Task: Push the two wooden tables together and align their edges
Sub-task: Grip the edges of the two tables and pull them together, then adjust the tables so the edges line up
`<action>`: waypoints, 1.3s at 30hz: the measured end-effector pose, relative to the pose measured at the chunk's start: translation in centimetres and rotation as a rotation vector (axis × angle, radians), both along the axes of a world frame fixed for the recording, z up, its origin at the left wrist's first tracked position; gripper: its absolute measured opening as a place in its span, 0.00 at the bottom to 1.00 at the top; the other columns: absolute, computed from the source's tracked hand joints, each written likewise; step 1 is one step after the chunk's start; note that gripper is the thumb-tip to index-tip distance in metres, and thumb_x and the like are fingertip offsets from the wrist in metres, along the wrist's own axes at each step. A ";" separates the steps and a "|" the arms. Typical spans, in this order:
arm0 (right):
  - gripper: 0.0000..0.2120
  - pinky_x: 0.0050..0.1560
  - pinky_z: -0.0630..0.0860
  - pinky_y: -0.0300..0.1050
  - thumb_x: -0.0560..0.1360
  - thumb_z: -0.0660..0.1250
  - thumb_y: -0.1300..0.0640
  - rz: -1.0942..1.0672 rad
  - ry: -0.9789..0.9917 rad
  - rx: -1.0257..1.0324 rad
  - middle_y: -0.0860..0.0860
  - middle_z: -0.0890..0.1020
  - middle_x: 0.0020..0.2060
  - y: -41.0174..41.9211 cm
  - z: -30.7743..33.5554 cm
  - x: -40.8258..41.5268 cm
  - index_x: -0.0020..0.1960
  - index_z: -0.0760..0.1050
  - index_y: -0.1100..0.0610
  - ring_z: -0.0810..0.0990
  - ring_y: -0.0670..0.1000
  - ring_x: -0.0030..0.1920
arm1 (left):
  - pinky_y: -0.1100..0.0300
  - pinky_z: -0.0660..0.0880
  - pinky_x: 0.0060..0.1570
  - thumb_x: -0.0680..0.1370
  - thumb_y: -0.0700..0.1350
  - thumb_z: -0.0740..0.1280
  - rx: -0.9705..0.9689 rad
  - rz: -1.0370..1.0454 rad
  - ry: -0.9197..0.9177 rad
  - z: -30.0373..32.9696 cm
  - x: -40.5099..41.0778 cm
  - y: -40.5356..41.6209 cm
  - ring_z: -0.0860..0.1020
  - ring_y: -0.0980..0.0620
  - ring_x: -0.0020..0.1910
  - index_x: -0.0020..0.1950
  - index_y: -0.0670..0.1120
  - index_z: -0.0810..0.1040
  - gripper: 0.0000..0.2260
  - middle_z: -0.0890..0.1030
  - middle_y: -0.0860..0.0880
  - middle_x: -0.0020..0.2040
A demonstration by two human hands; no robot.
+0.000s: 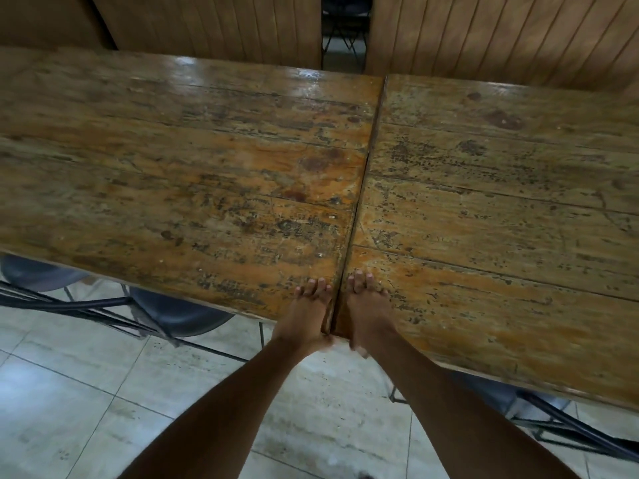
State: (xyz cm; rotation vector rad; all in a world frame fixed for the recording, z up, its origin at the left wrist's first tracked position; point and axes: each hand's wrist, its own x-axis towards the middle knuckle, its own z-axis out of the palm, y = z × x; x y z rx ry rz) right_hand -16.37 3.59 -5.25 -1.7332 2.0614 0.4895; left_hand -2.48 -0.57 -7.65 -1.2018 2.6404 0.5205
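Two worn wooden tables stand side by side, the left table (179, 174) and the right table (501, 209), with only a thin dark seam between them running from the far edge to the near edge. The far edge of the right table sits slightly nearer to me than the left one's. My left hand (306, 316) grips the near corner of the left table, fingers on top, thumb under the edge. My right hand (368, 312) holds the near corner of the right table the same way, just across the seam.
Dark chairs (179, 316) on metal frames are tucked under the left table, and a metal frame (570, 426) shows under the right one. Wooden panelled walls (501, 32) stand behind, with a dark gap (344, 29) between them. Pale floor tiles (86, 402) lie below.
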 end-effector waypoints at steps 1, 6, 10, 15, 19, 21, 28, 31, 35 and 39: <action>0.62 0.74 0.64 0.60 0.63 0.83 0.52 0.006 0.022 0.015 0.60 0.48 0.81 -0.3 1.4 0.5 0.80 0.44 0.63 0.49 0.62 0.80 | 0.45 0.51 0.77 0.69 0.57 0.77 0.028 -0.012 -0.073 1.4 0.3 -0.2 0.53 0.42 0.80 0.79 0.44 0.54 0.48 0.56 0.43 0.81; 0.37 0.60 0.79 0.51 0.68 0.80 0.48 0.034 0.014 0.087 0.53 0.78 0.65 -2.7 7.5 3.3 0.72 0.70 0.54 0.78 0.56 0.64 | 0.30 0.49 0.74 0.73 0.58 0.73 -0.118 -0.098 -0.227 8.1 3.9 -1.0 0.60 0.36 0.76 0.75 0.44 0.64 0.37 0.64 0.40 0.77; 0.29 0.61 0.75 0.53 0.75 0.71 0.51 0.078 -0.093 -0.267 0.51 0.76 0.68 -5.2 11.3 11.0 0.74 0.67 0.50 0.75 0.56 0.66 | 0.31 0.47 0.74 0.79 0.58 0.64 -0.302 -0.019 -0.135 12.5 12.7 -3.2 0.52 0.36 0.79 0.79 0.41 0.54 0.36 0.57 0.40 0.80; 0.33 0.73 0.64 0.59 0.77 0.67 0.50 0.169 -0.186 -0.445 0.53 0.61 0.79 -10.3 16.3 25.5 0.78 0.59 0.52 0.58 0.59 0.78 | 0.31 0.45 0.74 0.81 0.58 0.57 -0.446 0.098 -0.063 17.4 27.7 -6.8 0.45 0.36 0.80 0.80 0.41 0.49 0.35 0.49 0.40 0.82; 0.39 0.75 0.59 0.62 0.76 0.69 0.51 0.308 -0.247 -0.584 0.52 0.55 0.81 -13.6 20.2 39.5 0.80 0.53 0.53 0.51 0.59 0.80 | 0.30 0.46 0.74 0.81 0.60 0.52 -0.569 0.186 -0.051 20.9 41.2 -8.9 0.45 0.36 0.80 0.80 0.41 0.48 0.35 0.49 0.40 0.82; 0.38 0.75 0.58 0.62 0.76 0.68 0.50 0.336 -0.271 -0.636 0.52 0.56 0.81 -14.9 21.5 45.7 0.80 0.54 0.52 0.52 0.59 0.80 | 0.31 0.46 0.74 0.82 0.60 0.50 -0.626 0.222 -0.041 22.7 47.3 -9.8 0.46 0.36 0.80 0.80 0.41 0.49 0.34 0.50 0.40 0.82; 0.39 0.76 0.53 0.65 0.78 0.65 0.44 0.495 -0.299 -0.577 0.53 0.51 0.81 -19.0 25.1 65.7 0.81 0.49 0.52 0.48 0.61 0.80 | 0.33 0.43 0.75 0.79 0.61 0.60 -0.626 0.462 -0.065 28.1 67.5 -10.2 0.49 0.39 0.80 0.80 0.42 0.51 0.38 0.57 0.41 0.81; 0.38 0.76 0.52 0.66 0.79 0.63 0.45 0.570 -0.321 -0.562 0.54 0.50 0.82 -21.2 25.6 73.4 0.81 0.48 0.53 0.48 0.61 0.80 | 0.32 0.43 0.75 0.79 0.60 0.61 -0.641 0.557 -0.037 28.9 75.7 -11.1 0.51 0.40 0.80 0.80 0.41 0.51 0.38 0.61 0.42 0.80; 0.39 0.75 0.56 0.63 0.78 0.66 0.46 0.631 -0.329 -0.540 0.56 0.53 0.81 -24.6 25.0 81.9 0.81 0.50 0.54 0.52 0.62 0.79 | 0.31 0.45 0.75 0.79 0.60 0.61 -0.623 0.623 -0.083 27.9 84.1 -13.0 0.50 0.38 0.80 0.80 0.42 0.50 0.38 0.58 0.42 0.80; 0.43 0.73 0.64 0.57 0.75 0.69 0.46 0.655 -0.373 -0.493 0.55 0.55 0.80 -30.8 22.1 91.4 0.81 0.49 0.55 0.58 0.60 0.78 | 0.33 0.44 0.76 0.79 0.60 0.62 -0.588 0.623 -0.147 25.8 93.6 -18.0 0.49 0.39 0.80 0.81 0.42 0.47 0.39 0.55 0.42 0.81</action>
